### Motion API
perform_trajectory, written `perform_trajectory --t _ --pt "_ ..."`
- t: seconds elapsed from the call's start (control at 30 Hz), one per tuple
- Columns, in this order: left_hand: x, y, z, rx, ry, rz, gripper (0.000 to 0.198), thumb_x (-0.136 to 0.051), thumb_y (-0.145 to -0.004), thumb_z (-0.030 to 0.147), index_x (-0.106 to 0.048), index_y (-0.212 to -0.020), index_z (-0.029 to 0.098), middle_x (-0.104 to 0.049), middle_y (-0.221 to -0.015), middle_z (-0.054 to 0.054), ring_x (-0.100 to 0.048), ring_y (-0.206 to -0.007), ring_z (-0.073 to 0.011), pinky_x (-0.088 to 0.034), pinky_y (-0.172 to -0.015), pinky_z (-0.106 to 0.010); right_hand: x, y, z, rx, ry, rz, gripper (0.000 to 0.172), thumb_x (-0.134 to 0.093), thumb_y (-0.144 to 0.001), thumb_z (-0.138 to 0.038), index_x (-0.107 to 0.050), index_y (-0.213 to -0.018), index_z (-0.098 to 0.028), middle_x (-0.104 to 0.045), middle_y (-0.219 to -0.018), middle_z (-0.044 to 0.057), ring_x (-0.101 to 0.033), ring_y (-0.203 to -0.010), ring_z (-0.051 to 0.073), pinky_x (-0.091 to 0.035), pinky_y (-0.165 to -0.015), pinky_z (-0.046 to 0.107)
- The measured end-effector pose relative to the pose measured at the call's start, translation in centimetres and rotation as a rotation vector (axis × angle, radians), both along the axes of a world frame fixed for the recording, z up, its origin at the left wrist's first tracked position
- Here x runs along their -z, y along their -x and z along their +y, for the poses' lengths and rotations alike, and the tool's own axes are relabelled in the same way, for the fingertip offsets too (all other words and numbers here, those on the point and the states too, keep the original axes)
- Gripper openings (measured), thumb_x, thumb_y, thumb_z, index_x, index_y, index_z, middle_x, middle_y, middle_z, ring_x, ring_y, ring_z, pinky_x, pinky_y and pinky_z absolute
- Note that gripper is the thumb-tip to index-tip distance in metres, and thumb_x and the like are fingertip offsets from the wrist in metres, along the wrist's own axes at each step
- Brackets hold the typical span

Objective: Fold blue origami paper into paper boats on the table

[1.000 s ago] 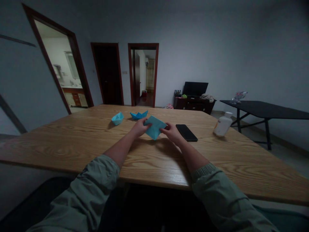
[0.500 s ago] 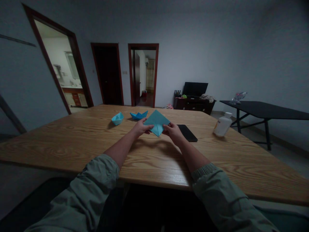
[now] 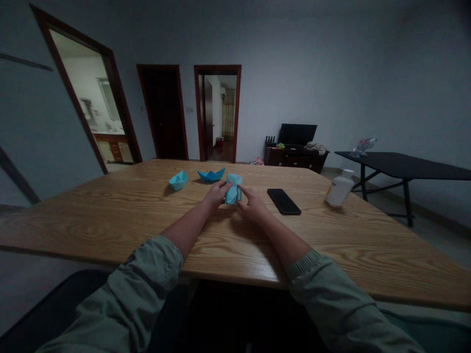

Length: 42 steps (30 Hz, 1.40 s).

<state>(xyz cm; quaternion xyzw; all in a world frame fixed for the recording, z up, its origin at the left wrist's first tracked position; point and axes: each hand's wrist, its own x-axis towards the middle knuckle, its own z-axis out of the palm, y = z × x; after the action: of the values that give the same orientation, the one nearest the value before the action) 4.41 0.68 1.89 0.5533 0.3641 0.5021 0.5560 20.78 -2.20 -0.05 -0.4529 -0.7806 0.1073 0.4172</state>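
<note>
A folded sheet of light blue paper (image 3: pixel 233 190), now a narrow upright rectangle, is held between my two hands just above the table. My left hand (image 3: pixel 216 194) grips its left edge, with the thumb lying over the front. On the right edge, my right hand (image 3: pixel 253 204) pinches it with thumb and fingers. Just beyond my left hand sits a darker blue paper boat (image 3: pixel 211 175). Farther left stands a light blue folded paper box-like boat (image 3: pixel 178 181).
A black phone (image 3: pixel 283 201) lies right of my hands on the wooden table (image 3: pixel 147 220). A white bottle (image 3: pixel 339 189) stands farther right. Beyond the table are a black side table (image 3: pixel 412 165) and a television (image 3: pixel 298 135) on a dark cabinet.
The paper went from a wide diamond to a narrow rectangle. My hands came closer together, the right one shifting left, and the phone is now fully uncovered.
</note>
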Motion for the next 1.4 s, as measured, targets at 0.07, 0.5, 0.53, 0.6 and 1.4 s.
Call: perform_trajectory --t 0.07,0.5,0.53,0.6,1.4 --pt "-0.2 -0.2 -0.4 0.053 0.029 -0.011 0.045 -0.062 -0.075 0.051 -0.06 -0.108 0.02 -0.067 -0.096 -0.005 -0.065 -0.075 -0.0159 -0.053 -0.06 -0.026 0.0 0.1 0.0 -0.086 0.061 0.078 0.065 -0.058 -0.075 -0.022 -0.043 -0.139 -0.022 -0.055 -0.13 0.01 -0.051 -0.117 0.024 -0.04 -0.099 0.041" --pt "1.0 -1.1 -0.6 -0.178 -0.559 0.505 0.035 -0.06 -0.074 0.022 -0.059 -0.108 0.016 -0.066 -0.099 -0.006 -0.061 -0.087 -0.019 -0.047 -0.079 -0.029 -0.2 0.4 0.0 0.069 0.081 0.062 0.024 -0.051 -0.082 -0.023 -0.069 -0.096 -0.02 -0.07 -0.086 0.005 -0.062 -0.078 0.022 -0.045 -0.071 0.029" --pt "1.0 -1.1 -0.7 -0.208 -0.596 0.549 0.032 -0.058 -0.075 0.021 -0.06 -0.106 0.016 -0.067 -0.098 -0.006 -0.061 -0.087 -0.0193 -0.047 -0.08 -0.029 -0.3 0.5 0.0 0.123 0.078 0.033 0.022 -0.051 -0.083 -0.025 -0.069 -0.094 -0.019 -0.07 -0.084 0.007 -0.062 -0.075 0.022 -0.043 -0.068 0.029" --pt "0.9 -1.1 -0.8 -0.258 -0.653 0.634 0.027 -0.055 -0.077 0.02 -0.062 -0.102 0.017 -0.067 -0.098 -0.007 -0.061 -0.088 -0.02 -0.046 -0.082 -0.029 -0.5 0.7 -0.3 0.228 0.067 -0.023 0.025 -0.049 -0.085 -0.03 -0.07 -0.089 -0.018 -0.07 -0.082 0.009 -0.061 -0.073 0.021 -0.041 -0.064 0.027" --pt "3.2 2.7 1.6 0.132 -0.485 1.367 0.06 -0.048 -0.084 0.051 -0.04 -0.14 0.031 -0.034 -0.15 -0.005 -0.032 -0.136 -0.0296 -0.027 -0.109 -0.043 1.1 -2.1 0.7 0.242 0.351 -0.66 0.057 -0.041 -0.089 -0.046 -0.035 -0.143 -0.028 -0.026 -0.152 0.013 -0.021 -0.139 0.038 -0.012 -0.105 0.064"
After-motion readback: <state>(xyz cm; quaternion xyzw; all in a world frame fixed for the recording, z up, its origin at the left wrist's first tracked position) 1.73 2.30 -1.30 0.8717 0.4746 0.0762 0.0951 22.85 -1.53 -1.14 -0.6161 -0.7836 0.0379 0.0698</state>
